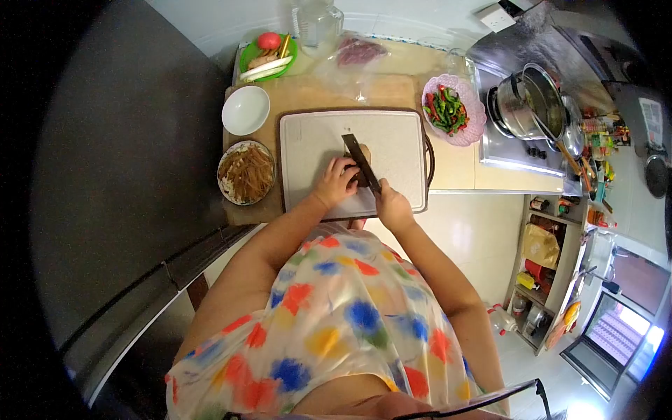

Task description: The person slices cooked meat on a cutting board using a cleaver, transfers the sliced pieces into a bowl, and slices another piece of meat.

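On white board [301, 150]: brown food piece [362, 180] under left hand [337, 183]; right hand [393, 206] grips knife [360, 162]. Nearby, pink bowl [477, 108] holds chopped peppers [446, 110]; patterned bowl [271, 183], brown strips [246, 173].

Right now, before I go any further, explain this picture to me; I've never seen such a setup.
There is no robot here. This one picture comes from a camera worn on a person's head, looking down past their own body.

The two hands are theirs. The right hand holds a broad, dark knife; the left hand steadies a brown piece of food, partly hidden, on a pale cutting board.

Left of the board are a white bowl and a dish of brown strips. Right of it, a pink dish holds red and green peppers. Further right, a metal pot sits on the stove.
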`<action>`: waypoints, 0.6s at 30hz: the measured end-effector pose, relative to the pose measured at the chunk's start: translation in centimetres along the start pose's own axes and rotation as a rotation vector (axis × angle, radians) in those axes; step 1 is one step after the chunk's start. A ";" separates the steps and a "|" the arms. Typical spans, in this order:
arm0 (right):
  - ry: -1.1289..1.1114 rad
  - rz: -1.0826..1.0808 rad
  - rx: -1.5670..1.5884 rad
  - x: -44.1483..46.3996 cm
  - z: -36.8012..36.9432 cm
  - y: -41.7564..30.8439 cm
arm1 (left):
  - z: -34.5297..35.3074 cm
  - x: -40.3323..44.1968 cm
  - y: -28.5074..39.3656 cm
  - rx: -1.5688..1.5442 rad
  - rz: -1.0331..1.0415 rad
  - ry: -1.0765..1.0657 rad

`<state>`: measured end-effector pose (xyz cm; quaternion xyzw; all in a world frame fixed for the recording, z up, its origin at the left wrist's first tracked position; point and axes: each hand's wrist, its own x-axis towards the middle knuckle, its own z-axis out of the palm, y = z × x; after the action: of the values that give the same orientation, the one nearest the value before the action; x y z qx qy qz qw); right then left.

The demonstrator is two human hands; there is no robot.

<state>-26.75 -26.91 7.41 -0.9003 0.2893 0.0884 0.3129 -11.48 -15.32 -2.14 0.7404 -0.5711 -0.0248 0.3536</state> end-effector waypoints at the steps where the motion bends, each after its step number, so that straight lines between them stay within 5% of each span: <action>1: 0.018 -0.020 -0.002 -0.4 0.5 0.4 | -0.2 0.1 0.1 0.019 0.007 0.022; 18: 0.049 0.001 0.076 -3.6 0.8 2.6 | -0.9 0.4 0.3 -0.030 0.004 0.015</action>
<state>-31.14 -26.36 6.67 -0.8895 0.3007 0.0554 0.3394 -11.22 -15.22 -1.18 0.7340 -0.5696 -0.0268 0.3690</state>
